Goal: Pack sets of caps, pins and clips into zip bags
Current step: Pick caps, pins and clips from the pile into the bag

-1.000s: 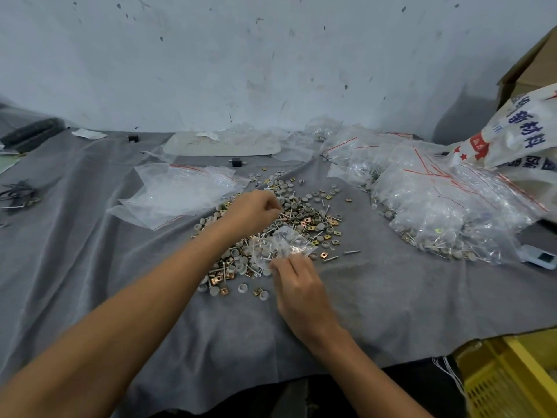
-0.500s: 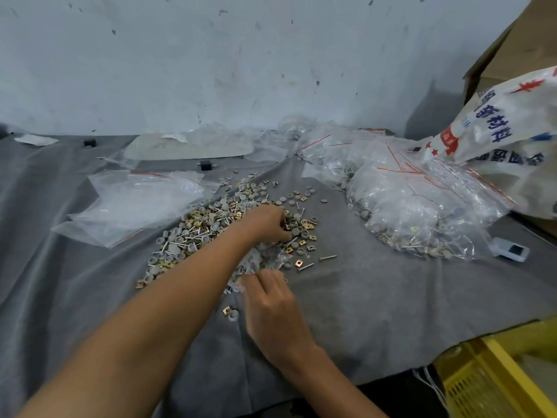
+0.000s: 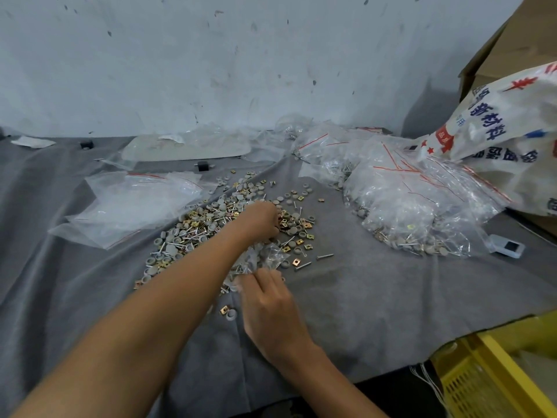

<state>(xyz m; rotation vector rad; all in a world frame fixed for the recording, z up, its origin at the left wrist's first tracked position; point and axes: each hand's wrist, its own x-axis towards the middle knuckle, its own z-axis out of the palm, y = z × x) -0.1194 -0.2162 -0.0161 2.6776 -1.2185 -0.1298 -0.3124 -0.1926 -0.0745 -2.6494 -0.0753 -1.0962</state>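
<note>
A loose heap of grey caps, metal pins and brass square clips (image 3: 211, 224) lies spread on the grey cloth (image 3: 361, 297). My left hand (image 3: 260, 220) reaches into the heap's right side with curled fingers, picking at small parts; what it holds is hidden. My right hand (image 3: 268, 306) pinches the near edge of a small clear zip bag (image 3: 265, 256) with parts in it, lying just below the left hand.
A pile of filled zip bags (image 3: 416, 206) sits at the right, a stack of empty zip bags (image 3: 129, 203) at the left. A printed white sack (image 3: 512, 131), a small white device (image 3: 506, 247), and a yellow crate (image 3: 497, 372) lie to the right.
The view has shifted a little. My left hand has stayed in the heap and my right hand has kept its hold on the small bag.
</note>
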